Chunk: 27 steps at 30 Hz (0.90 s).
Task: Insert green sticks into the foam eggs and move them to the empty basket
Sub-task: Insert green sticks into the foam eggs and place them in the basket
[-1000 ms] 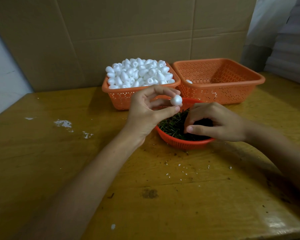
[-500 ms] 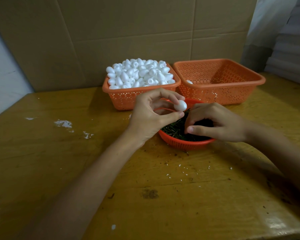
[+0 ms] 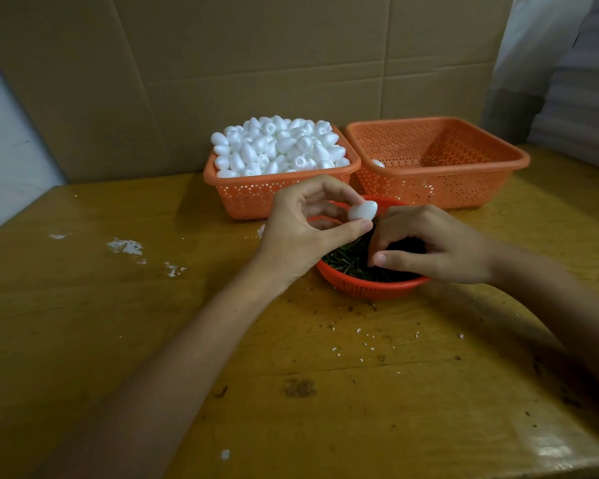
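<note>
The left hand (image 3: 301,233) pinched one foam egg (image 3: 362,210) between thumb and fingertips, above the round red basket (image 3: 370,288). The right hand (image 3: 436,243) lay curled among the green sticks (image 3: 346,257); whether it had one pinched could not be told. Best, I judged, to draw a single stick and press it straight into the egg's end, gently. Counted: three baskets; one egg in hand, one in the near-empty orange basket (image 3: 446,188), a heap past counting in the full orange basket (image 3: 249,198)
</note>
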Motion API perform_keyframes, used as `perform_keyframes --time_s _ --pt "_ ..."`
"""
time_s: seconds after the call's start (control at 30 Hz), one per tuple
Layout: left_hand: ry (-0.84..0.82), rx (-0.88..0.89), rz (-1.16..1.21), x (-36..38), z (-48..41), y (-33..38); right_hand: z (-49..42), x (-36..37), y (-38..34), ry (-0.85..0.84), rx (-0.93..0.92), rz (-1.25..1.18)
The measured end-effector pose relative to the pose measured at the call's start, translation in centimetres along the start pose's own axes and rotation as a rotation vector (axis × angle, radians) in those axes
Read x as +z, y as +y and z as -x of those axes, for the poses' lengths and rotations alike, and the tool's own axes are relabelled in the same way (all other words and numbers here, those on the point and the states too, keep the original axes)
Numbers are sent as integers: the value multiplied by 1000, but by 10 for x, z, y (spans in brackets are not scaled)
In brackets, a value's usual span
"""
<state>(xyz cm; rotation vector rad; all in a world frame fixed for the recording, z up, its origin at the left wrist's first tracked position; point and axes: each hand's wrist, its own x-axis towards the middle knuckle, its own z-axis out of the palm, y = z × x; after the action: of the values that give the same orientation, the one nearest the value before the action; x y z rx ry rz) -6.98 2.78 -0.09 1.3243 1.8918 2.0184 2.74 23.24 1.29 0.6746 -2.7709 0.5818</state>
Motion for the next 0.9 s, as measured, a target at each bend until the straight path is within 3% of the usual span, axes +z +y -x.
perform_keyframes --time_s 0.9 --pt "-3 -36 157 -2 0 0 1 1 4 -6 8 5"
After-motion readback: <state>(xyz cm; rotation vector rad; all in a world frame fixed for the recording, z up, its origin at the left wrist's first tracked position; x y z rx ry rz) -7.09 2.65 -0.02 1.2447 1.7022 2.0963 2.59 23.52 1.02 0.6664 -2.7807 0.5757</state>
